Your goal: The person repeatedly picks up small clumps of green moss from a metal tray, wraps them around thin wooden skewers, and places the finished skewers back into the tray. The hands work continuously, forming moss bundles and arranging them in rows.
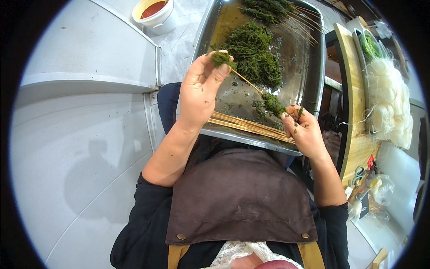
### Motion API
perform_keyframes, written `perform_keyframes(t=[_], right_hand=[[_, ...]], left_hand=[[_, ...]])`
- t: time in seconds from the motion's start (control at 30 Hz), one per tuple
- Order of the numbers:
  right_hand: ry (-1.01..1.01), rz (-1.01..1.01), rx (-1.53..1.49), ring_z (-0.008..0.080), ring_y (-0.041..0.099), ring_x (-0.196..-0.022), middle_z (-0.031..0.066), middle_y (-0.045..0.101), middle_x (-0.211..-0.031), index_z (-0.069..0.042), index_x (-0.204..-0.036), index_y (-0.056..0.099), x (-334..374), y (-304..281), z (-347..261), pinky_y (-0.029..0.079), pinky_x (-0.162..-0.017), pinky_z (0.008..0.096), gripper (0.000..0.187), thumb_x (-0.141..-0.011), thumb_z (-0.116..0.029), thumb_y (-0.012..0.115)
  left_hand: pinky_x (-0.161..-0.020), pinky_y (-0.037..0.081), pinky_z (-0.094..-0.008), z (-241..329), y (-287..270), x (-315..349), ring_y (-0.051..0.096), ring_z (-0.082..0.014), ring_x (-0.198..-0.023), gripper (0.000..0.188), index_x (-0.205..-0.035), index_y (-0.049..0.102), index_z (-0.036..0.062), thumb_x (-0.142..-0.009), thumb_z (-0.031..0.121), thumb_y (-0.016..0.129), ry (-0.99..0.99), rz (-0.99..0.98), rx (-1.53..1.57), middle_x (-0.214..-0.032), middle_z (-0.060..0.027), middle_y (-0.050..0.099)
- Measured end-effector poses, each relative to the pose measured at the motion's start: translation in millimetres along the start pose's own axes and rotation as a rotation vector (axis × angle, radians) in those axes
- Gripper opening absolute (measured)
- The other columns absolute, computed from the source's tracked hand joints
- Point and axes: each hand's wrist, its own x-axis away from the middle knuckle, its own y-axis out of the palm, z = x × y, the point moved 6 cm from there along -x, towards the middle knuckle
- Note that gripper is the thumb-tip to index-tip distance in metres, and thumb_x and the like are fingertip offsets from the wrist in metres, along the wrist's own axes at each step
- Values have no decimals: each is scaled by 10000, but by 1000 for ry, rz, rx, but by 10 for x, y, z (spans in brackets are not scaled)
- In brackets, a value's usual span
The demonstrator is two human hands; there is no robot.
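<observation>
Begins at the far left with pale grey panels [80,58], marked by a soft shadow [96,175]. A little to the right, at the top, a white bucket [162,23] with reddish-orange content. Over the left rim of a metal tray [299,62], lifts the left hand [200,83], with its grip almost closed, thumb and fingers bent around a small green clump [220,58] of leafy look. From there toward the lower right, a thin wooden stick [247,82], slanting above the tray, bare in its middle part. Along the near edge of the tray, a row of wooden sticks [246,127], lying close together and nearly parallel. Below, a dark brown apron [242,193] on the body. In the middle of the tray, a big loose heap [253,54] of the same green stuff. Farther, at the top, green bundles [268,10] with bare stick ends pointing to the right. Nearer, at the other end of the bare part, a second green clump [272,104], set around the stick. Pinches its lower end with the right hand [303,127], the grip nearly closed; cannot tell whether also touches the stick inside. More to the right, a wooden table [351,89], scissors [358,172] lower down, green leaves [368,45] higher up, and bundles of thin white strands [387,98]
</observation>
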Motion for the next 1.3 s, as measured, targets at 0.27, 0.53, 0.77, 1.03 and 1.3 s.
perform_keyframes(t=[0.27, 0.53, 0.77, 1.03, 1.3], right_hand=[[-64, -53, -112, 49, 509, -653, -32, 583, -820, -14, -1045, 639, -109, 39, 76, 422, -586, 232, 155, -1032, -167, 661], [-104, -106, -173, 54, 544, -666, -28, 598, -833, -12, -1042, 630, -288, 154, -105, 447, -601, 231, 151, -1026, -158, 665], [-143, -48, -170, 54, 556, -658, -28, 593, -760, -50, -1084, 595, -499, 435, -252, 421, -599, 214, 145, -1045, -177, 654], [-40, -111, -339, 28, 456, -588, 9, 676, -796, -79, -1093, 613, -605, 617, -218, 339, -518, 195, 100, -1063, -175, 610], [-31, -104, -474, 46, 481, -632, -9, 589, -786, -71, -1188, 635, -595, 773, -115, 317, -518, 191, 171, -1036, -148, 646]], left_hand=[[-958, 515, -319, -103, 29, 29, 632, -143, -1061, 277, -1278, 659, 83, -1062, 254, 620, -284, 40, 350, -1219, -80, 699], [-964, 482, -320, -161, 120, 33, 611, -140, -1126, 295, -1306, 638, 99, -1071, 273, 599, -300, 27, 200, -1293, -75, 677], [-950, 472, -338, -285, 172, -134, 606, -133, -1103, 324, -1350, 589, 107, -1102, 307, 529, -370, -7, 216, -1265, -44, 679], [-956, 546, -439, -359, 220, -335, 641, -241, -1117, 309, -1217, 572, 74, -1121, 345, 458, -288, 85, 358, -1142, -109, 674], [-551, 407, -270, -334, 440, -396, 429, -106, -634, 349, -1144, 481, 70, -1122, 417, 447, -176, 286, 359, -840, -16, 454]])
